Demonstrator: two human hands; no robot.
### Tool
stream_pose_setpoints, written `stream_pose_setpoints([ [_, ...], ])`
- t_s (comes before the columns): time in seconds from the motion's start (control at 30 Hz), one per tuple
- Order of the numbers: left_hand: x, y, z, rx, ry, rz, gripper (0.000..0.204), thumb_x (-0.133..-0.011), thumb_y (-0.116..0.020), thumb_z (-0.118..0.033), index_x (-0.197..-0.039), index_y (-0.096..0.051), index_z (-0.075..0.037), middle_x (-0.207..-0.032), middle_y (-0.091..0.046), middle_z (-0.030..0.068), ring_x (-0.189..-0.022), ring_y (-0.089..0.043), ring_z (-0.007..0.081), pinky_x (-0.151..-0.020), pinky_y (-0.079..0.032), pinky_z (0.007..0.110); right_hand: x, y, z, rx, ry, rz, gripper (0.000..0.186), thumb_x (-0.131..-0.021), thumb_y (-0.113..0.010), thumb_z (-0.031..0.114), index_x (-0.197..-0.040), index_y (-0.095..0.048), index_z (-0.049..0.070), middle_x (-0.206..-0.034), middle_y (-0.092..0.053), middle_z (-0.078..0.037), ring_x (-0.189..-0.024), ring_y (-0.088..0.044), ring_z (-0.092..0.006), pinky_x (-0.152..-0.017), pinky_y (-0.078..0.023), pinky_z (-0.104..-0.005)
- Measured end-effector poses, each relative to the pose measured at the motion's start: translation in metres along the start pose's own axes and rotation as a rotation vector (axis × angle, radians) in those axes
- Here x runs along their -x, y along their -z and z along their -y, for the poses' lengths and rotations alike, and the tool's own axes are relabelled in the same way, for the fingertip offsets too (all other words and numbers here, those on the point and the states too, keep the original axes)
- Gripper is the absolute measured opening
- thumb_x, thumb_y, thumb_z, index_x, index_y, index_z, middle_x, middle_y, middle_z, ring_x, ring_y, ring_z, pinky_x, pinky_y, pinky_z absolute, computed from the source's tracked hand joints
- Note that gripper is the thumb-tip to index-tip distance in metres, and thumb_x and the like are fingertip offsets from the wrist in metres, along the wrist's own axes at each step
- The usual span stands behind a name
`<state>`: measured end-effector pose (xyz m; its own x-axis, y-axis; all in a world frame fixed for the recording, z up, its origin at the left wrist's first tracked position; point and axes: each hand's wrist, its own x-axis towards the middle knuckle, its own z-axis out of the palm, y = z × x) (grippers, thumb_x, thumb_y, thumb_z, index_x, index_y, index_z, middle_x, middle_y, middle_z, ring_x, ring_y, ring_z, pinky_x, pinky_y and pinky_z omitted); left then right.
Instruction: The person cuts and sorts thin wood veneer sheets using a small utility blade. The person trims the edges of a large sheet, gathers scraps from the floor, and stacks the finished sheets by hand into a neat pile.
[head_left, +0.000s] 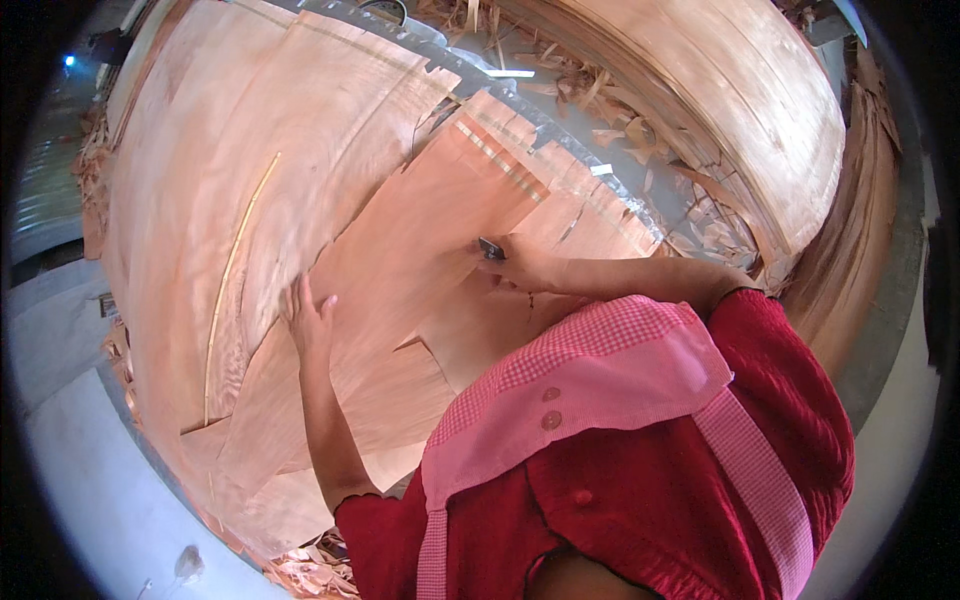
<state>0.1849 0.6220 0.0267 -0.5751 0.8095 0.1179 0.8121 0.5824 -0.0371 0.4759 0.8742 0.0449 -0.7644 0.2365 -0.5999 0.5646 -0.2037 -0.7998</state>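
Thin reddish wood veneer sheets lie overlapped in front of me. On top is a long veneer piece [410, 215] with a dashed tape strip [500, 160] near its far end. My left hand [309, 315] rests with fingers spread at that piece's left edge, holding nothing. Farther right, my right hand [518, 264] is closed around a small dark tool [490, 249], probably a knife; its tip is too small to make out. A large veneer sheet [190, 200] spreads to the left, with a narrow pale strip [240, 245] lying on it.
A tall veneer stack [740, 90] stands at the far right. Torn veneer scraps [640, 135] litter the grey gap between it and my sheets. A ragged dark metal edge [535, 115] runs along the far side. More scraps [315, 570] lie low at the left.
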Motion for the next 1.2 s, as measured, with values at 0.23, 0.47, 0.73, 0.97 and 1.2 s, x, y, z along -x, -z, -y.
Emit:
stream_pose_setpoints([
  [0.23,-0.011,-0.020,0.069,0.451,0.379,0.109,0.017,-0.072,-0.065,-0.017,-0.081,-0.060,-0.003,-0.076,-0.061,0.0098,-0.072,-0.059,0.0270,-0.067,-0.045,0.033,-0.029,0.000,0.005,0.134,0.484,-0.157,0.022,-0.083,-0.053,0.013,-0.102,-0.057,0.003,-0.073,-0.059,-0.008,-0.058,-0.059,-0.0155,-0.050,-0.047,-0.0287],
  [0.47,-0.100,-0.006,0.024,0.090,0.531,0.329,0.025,-0.076,-0.061,-0.024,-0.091,-0.058,-0.004,-0.091,-0.060,0.0155,-0.085,-0.058,0.0292,-0.072,-0.044,0.038,-0.095,0.038,0.032,-0.331,0.089,-0.207,0.015,-0.080,-0.052,0.006,-0.091,-0.058,-0.001,-0.067,-0.059,-0.009,-0.050,-0.059,-0.0163,-0.044,-0.047,-0.0274],
  [0.73,-0.097,-0.011,-0.143,0.323,0.042,0.035,0.059,-0.078,-0.057,-0.033,-0.128,-0.034,-0.012,-0.135,-0.030,0.0107,-0.125,-0.026,0.0295,-0.096,-0.024,0.054,-0.095,0.029,0.025,-0.401,0.004,-0.203,0.019,-0.079,-0.052,0.007,-0.094,-0.057,-0.002,-0.065,-0.060,-0.010,-0.049,-0.060,-0.0164,-0.039,-0.044,-0.0247],
  [0.97,-0.099,-0.035,-0.184,0.111,0.170,0.156,0.063,-0.082,-0.048,-0.044,-0.134,-0.026,-0.016,-0.142,-0.018,0.0051,-0.132,-0.009,0.0296,-0.097,-0.010,0.063,-0.088,0.034,0.032,-0.388,-0.016,-0.255,0.020,-0.080,-0.051,0.008,-0.096,-0.057,-0.002,-0.065,-0.059,-0.010,-0.052,-0.061,-0.0167,-0.040,-0.044,-0.0248],
  [1.2,-0.090,-0.045,-0.182,0.046,0.157,0.066,0.061,-0.083,-0.047,-0.044,-0.133,-0.027,-0.016,-0.143,-0.016,0.0050,-0.132,-0.009,0.0297,-0.098,-0.008,0.061,-0.082,0.065,0.039,0.164,0.015,-0.127,0.025,-0.078,-0.058,0.018,-0.091,-0.048,-0.001,-0.062,-0.057,-0.010,-0.049,-0.057,-0.0163,-0.042,-0.044,-0.0274],
])
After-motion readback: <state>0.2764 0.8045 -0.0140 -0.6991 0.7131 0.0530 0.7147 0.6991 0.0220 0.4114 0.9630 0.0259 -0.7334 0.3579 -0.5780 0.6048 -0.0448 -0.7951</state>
